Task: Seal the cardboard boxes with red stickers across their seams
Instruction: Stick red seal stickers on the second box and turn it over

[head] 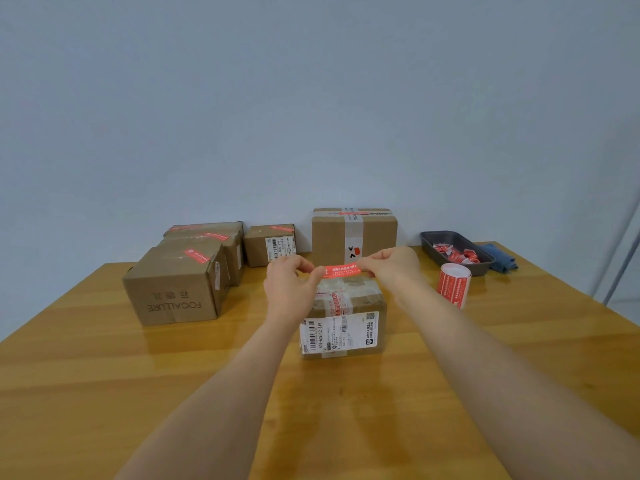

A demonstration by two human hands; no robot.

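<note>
Boxes behind already bear red stickers; left hand and right hand pinch one sticker by its ends above the near box, not yet pressed down.

A glossy wooden surface with a yellow-brown grain fills the lower half of the view. Behind it rises a plain pale blue-grey wall. At the far right of the surface lies a folded blue cloth, touching a dark tray. A slim white post leans at the right edge.
</note>
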